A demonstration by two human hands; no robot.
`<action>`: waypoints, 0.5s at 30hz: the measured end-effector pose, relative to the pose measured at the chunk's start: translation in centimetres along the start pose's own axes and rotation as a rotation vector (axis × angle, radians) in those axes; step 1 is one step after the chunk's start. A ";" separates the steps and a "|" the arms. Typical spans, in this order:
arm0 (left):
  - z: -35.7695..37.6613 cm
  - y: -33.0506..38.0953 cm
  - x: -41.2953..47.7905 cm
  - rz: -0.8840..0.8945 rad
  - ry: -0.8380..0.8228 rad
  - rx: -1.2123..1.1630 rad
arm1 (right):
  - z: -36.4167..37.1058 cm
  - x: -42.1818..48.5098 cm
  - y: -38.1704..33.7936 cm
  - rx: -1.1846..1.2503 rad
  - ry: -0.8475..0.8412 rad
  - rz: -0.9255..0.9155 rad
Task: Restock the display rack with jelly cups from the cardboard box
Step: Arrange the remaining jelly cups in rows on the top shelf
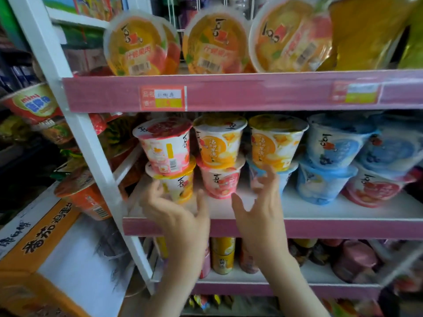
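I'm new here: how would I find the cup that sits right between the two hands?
Start at the middle shelf, where cups stand stacked two high. In the second stack from the left, take the pink cup at the bottom, under an orange-printed cup. Its bottom-row neighbours differ: a yellow-lidded cup on the left, a blue cup on the right.

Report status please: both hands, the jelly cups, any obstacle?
Left hand and right hand open, both empty. They flank the pink jelly cup on the middle shelf; contact unclear, blurred. No obstacle seen in front.
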State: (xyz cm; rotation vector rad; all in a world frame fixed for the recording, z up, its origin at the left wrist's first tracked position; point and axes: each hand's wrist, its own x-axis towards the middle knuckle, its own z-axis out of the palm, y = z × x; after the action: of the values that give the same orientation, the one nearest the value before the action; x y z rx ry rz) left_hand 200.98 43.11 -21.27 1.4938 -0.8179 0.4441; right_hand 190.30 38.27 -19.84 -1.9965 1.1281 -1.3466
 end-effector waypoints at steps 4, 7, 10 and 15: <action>3.4 4.4 -4.4 0.030 -0.280 -0.126 | -5.1 -0.2 4.1 -0.069 0.301 0.060; 7.0 6.5 -5.4 -0.093 -0.336 -0.162 | -8.2 0.7 7.3 -0.080 0.430 0.164; 9.9 8.2 -5.7 -0.177 -0.321 -0.192 | -9.5 2.1 8.8 -0.049 0.344 0.197; 12.9 8.9 -5.1 -0.207 -0.265 -0.217 | -9.3 4.3 10.1 -0.141 0.210 0.267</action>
State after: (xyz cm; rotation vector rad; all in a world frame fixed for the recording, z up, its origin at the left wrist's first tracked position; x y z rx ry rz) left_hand 188.56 32.25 -20.18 1.4318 -0.8765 0.0007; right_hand 178.87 29.71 -21.49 -1.7488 1.5638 -1.3909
